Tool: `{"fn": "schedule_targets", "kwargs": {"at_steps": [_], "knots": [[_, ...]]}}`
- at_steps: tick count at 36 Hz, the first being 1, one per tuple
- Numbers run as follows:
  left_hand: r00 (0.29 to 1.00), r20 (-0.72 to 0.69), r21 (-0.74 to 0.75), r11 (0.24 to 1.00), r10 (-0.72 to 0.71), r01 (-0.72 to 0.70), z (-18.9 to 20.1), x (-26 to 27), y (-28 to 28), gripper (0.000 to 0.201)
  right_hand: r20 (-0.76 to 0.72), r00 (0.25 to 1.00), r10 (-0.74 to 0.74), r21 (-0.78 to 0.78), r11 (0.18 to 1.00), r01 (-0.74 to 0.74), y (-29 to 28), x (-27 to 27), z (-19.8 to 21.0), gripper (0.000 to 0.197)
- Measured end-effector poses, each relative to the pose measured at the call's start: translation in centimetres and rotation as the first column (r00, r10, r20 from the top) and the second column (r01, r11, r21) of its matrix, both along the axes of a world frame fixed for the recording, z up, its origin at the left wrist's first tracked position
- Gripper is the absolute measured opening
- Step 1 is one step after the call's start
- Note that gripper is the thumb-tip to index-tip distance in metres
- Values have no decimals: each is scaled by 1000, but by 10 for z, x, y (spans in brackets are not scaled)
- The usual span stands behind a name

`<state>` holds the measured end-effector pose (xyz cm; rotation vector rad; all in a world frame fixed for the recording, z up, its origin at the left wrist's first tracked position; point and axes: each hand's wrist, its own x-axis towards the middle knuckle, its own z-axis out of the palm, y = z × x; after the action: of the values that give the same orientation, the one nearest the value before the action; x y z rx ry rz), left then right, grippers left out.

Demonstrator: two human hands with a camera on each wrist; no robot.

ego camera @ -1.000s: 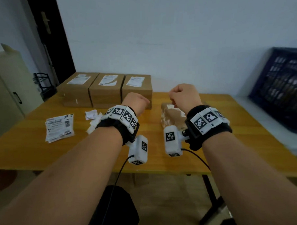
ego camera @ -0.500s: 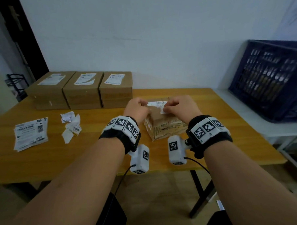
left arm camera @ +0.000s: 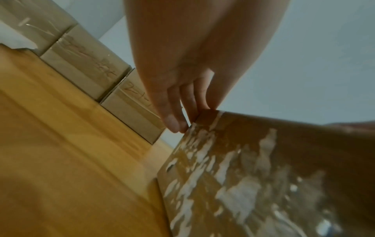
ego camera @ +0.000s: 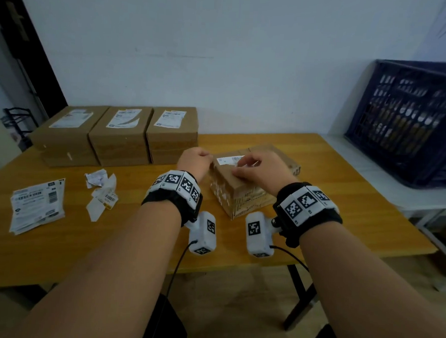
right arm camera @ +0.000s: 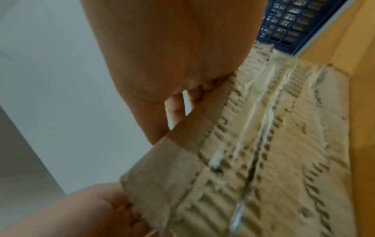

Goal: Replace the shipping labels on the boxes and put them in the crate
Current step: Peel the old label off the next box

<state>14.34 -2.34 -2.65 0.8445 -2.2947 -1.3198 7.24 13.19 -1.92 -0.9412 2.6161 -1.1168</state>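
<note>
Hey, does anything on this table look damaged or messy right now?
Yes. The box under both hands has torn sides, with its corrugated layer exposed and white label residue. Crumpled label scraps lie loose on the table, left of it.

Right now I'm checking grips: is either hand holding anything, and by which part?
The left hand grips the box at its upper left corner. The right hand works at the label on top; whether it pinches it cannot be told.

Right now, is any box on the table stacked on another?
No: in the head view the three labelled boxes stand side by side and the worked box sits alone on the table.
</note>
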Motion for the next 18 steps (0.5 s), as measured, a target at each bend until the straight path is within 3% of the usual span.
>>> {"fn": "schedule_targets", "kwargs": {"at_steps": [3, 12, 18], "knots": [[998, -34, 49, 997, 54, -52, -3, 5, -5, 13, 45, 998, 47, -13, 999, -47, -3, 0, 4, 18], [997, -61, 166, 985, 56, -46, -3, 27, -14, 14, -47, 997, 65, -18, 998, -66, -18, 4, 9, 16], [999, -42, -242, 970, 8, -18, 1, 28, 0, 7, 47, 999, -19, -132, 991, 25, -19, 5, -1, 15]]}}
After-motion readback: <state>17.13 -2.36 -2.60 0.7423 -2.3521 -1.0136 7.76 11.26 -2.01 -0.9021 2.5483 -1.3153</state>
